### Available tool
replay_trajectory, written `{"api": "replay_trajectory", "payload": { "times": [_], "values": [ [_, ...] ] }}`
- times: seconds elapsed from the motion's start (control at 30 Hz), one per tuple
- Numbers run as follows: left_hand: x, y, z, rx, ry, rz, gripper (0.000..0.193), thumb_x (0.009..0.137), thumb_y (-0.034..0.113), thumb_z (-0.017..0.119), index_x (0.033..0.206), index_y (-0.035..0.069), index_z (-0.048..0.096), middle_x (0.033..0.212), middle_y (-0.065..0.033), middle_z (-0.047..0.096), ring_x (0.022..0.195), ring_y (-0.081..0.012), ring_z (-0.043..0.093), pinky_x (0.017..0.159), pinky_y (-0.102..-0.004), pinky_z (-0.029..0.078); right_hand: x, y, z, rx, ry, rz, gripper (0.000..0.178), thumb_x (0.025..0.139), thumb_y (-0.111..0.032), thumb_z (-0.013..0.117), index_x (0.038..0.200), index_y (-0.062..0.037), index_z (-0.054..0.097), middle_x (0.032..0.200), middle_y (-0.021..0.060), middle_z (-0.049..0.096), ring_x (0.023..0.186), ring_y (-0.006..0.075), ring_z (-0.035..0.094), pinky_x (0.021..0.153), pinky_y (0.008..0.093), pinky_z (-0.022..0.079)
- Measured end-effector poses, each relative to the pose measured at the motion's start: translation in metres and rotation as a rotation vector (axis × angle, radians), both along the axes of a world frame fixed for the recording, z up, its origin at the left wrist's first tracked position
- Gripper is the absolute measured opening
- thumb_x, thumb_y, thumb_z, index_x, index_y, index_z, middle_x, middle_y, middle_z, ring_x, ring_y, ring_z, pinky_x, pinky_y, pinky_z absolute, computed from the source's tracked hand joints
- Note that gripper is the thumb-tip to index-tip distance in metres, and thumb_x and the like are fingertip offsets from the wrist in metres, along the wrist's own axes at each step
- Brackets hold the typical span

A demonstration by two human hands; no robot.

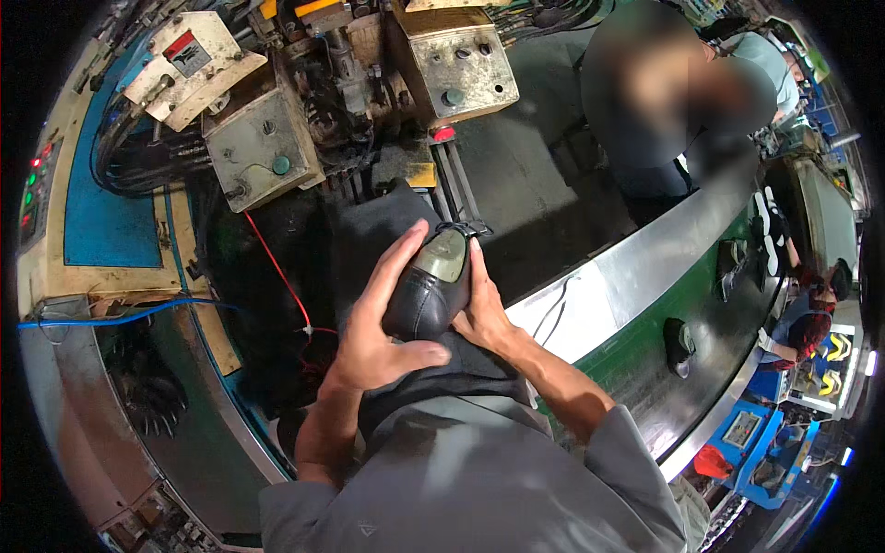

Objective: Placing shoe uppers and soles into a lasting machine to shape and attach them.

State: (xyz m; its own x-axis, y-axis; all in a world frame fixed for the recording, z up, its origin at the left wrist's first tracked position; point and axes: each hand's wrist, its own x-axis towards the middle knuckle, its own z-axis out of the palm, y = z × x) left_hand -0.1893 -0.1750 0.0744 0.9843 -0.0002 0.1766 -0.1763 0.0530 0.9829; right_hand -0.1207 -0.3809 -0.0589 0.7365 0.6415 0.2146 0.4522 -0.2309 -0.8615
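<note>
Fingers (395, 267) of the left hand (369, 346) lie along one side of a black shoe (415, 313), the thumb (419, 354) spread behind its heel, while the right hand (487, 309) supports the other side; both grasp it lightly, neither clenched. The shoe is between them, just beyond the grey shirt (461, 479), with a grey-green block (442, 256) filling its opening. From where I stand, that flat-fingered hold could let the smooth leather twist or slip if either hand eased off. The laces (452, 227) lie close to the metal bars (452, 180), so a loop might snag there, and fingers might be pinched if the machine (348, 83) moved. Farther out, above the left control box (263, 152), a red-and-white label (189, 53) is too small to read. The shirt carries a small pale triangular mark (367, 530); I make out no brand on the shoe.
</note>
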Motion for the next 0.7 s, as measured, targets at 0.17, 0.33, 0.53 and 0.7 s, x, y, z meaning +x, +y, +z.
{"api": "replay_trajectory", "payload": {
  "times": [0.17,0.33,0.53,0.7],
  "values": [
    [-0.006,-0.014,-0.004,0.338,-0.003,0.132,0.095,0.073,0.012,0.095,0.156,0.0,0.051,0.154,-0.0232,0.058,0.143,-0.0384,0.057,0.12,-0.0452,0.045,-0.018,0.001,-0.052,0.111,-0.123,-0.015,0.116,0.077,0.002,0.081,0.168,0.0067,0.01,0.159,0.0372,0.041,0.147,0.0552,0.045,0.124,0.0553,0.037],
    [-0.008,-0.021,-0.012,0.336,-0.073,0.202,0.066,0.076,0.002,0.077,0.14,-0.004,0.06,0.141,-0.0226,0.065,0.134,-0.0364,0.063,0.116,-0.0453,0.048,-0.021,-0.003,-0.06,0.105,-0.117,0.017,0.115,0.075,0.004,0.079,0.167,0.0087,0.011,0.157,0.038,0.043,0.143,0.0582,0.046,0.122,0.0572,0.039],
    [-0.004,-0.023,-0.012,0.332,-0.08,0.194,0.063,0.078,0.007,0.076,0.138,-0.004,0.061,0.14,-0.0219,0.066,0.135,-0.0342,0.063,0.118,-0.0451,0.046,-0.025,0.002,-0.049,0.114,-0.092,-0.03,0.115,0.077,0.004,0.077,0.169,0.0055,0.007,0.16,0.0375,0.04,0.146,0.0571,0.044,0.123,0.0554,0.038],
    [0.018,0.008,-0.02,0.115,-0.017,0.106,0.08,0.086,0.007,0.082,0.158,0.003,0.047,0.145,-0.014,0.06,0.139,-0.0252,0.056,0.115,-0.0386,0.047,0.017,0.003,0.018,-0.008,0.103,0.046,0.118,0.085,-0.015,0.09,0.173,-0.0044,0.011,0.165,0.0287,0.042,0.149,0.0453,0.048,0.122,0.0471,0.042]
  ]
}}
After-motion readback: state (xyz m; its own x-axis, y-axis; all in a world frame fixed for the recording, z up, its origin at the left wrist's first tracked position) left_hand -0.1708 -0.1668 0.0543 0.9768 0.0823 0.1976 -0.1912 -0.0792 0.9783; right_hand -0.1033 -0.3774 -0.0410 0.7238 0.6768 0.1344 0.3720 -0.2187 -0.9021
